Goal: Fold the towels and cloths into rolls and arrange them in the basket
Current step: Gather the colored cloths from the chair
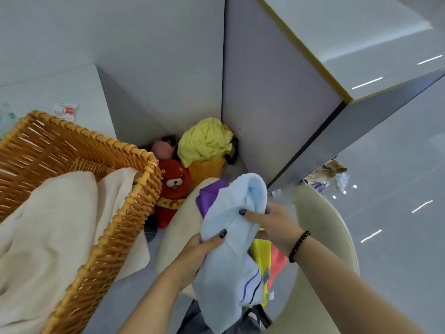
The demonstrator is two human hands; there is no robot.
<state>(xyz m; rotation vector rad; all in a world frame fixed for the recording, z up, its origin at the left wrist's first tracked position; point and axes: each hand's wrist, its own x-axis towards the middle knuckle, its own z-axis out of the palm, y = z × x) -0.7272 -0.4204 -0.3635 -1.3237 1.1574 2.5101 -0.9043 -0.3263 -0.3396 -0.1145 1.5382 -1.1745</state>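
The light blue towel hangs at lower centre of the frame, gripped by the left hand at its left edge and pinched by the right hand near its top. The wicker basket at left holds a cream cloth.

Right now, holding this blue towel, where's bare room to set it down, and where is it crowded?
Both the left hand and right hand grip the blue towel. The wicker basket has open room at its far end, beyond the cream cloth. The corner is crowded: red plush bear, yellow cloth bundle. Coloured cloths pile beneath the towel.
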